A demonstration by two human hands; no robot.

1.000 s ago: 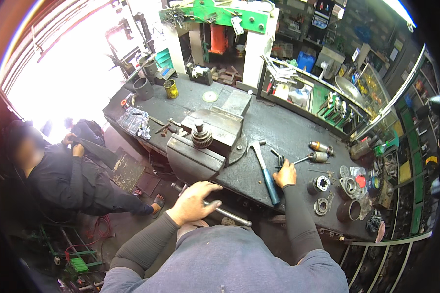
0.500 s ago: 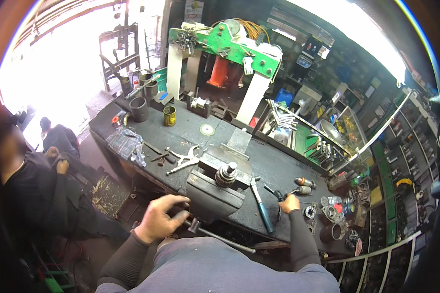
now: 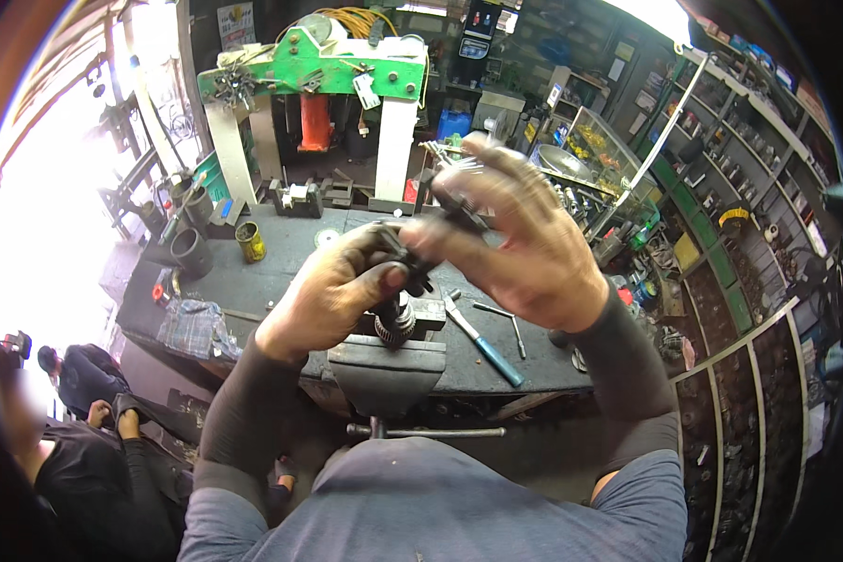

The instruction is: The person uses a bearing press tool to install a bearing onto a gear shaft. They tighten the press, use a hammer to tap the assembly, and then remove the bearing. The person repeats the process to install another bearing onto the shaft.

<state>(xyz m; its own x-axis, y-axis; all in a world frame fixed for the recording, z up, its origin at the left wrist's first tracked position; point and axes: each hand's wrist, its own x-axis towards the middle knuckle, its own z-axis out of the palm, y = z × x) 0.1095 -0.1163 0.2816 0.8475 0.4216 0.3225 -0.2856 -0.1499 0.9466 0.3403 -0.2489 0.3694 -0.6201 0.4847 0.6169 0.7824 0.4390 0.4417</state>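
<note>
My left hand [image 3: 314, 295] is closed round a dark metal tool [image 3: 420, 273] with stubby prongs, whose exact kind I cannot make out. It is held up over the bench vise [image 3: 387, 356]. My right hand [image 3: 534, 248] is raised beside it, smeared by motion. Its fingers look partly spread around another dark part [image 3: 459, 212] near the tool's upper end; whether it grips this is unclear. Below my left hand, a toothed gear shaft [image 3: 395, 328] stands upright in the vise jaws, its top partly hidden by the tool.
Right of the vise lie a blue-handled hammer [image 3: 485, 342] and a thin T-shaped tool [image 3: 515, 330]. A yellow can [image 3: 250, 242] and dark metal cylinder [image 3: 192, 253] stand at the left. A green-and-white press [image 3: 314, 70] rises behind the bench. Another person [image 3: 94, 478] sits at lower left.
My right hand has risen from the bench's right side to above the vise. The left hand, formerly free beside the vise, now holds the dark tool. My view has turned right.
</note>
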